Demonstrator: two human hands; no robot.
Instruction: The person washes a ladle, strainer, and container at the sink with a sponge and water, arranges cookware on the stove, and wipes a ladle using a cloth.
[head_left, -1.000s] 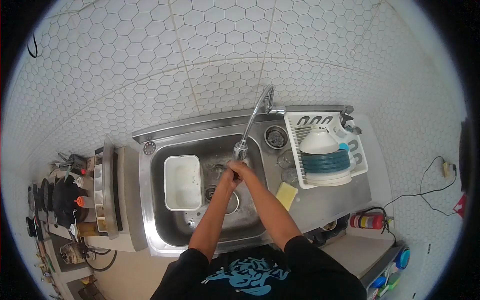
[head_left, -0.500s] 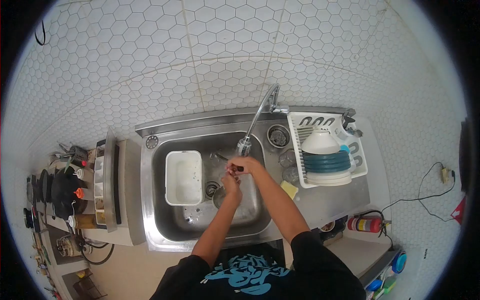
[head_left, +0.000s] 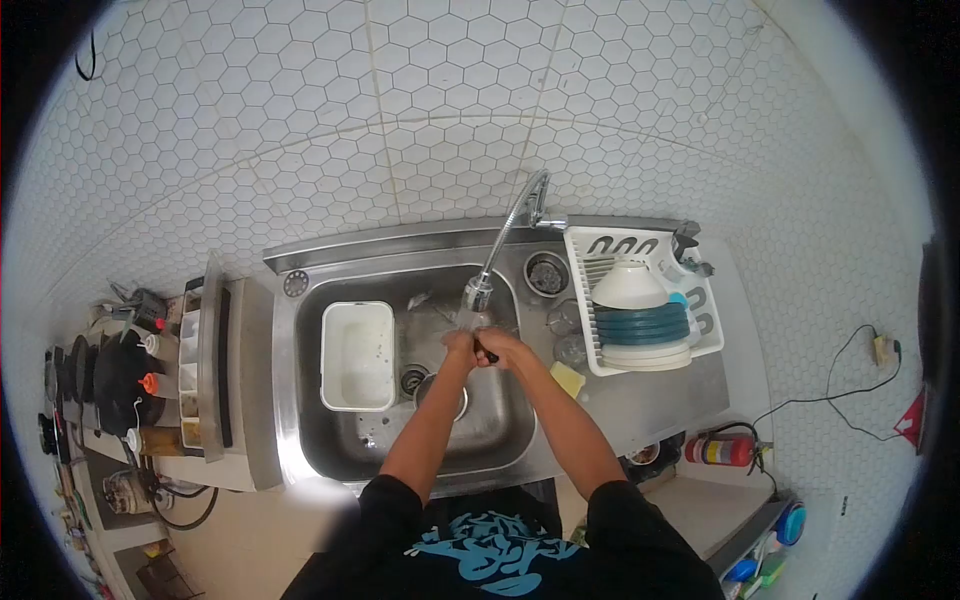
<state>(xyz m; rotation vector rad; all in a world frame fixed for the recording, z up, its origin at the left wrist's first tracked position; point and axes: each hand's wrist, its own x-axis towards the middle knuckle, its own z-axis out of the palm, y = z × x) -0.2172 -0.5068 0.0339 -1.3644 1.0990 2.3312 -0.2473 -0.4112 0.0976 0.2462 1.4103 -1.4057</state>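
Water runs from the faucet head [head_left: 478,292] onto my two hands, which meet over the sink [head_left: 480,440]. My right hand [head_left: 500,347] is wrapped round a dark handle [head_left: 487,353]; the far end of that utensil is too small to make out. Beside it, my left hand [head_left: 459,345] has its fingers pressed together under the stream, and what it holds is hidden. Below my hands a round metal bowl [head_left: 458,402] lies in the sink near the drain [head_left: 413,377]. A white rectangular tub [head_left: 358,357] stands in the sink's left part.
Right of the sink are a yellow sponge [head_left: 567,380], clear glasses [head_left: 570,349], a metal strainer cup [head_left: 547,273] and a white dish rack [head_left: 712,335] with blue plates [head_left: 642,325] and a white bowl [head_left: 629,286]. Sauce bottles [head_left: 158,385] stand far left.
My hands have come closer together and lower under the faucet, the left no longer below the right. The dark handle now points down and right. The whole view has shifted slightly.
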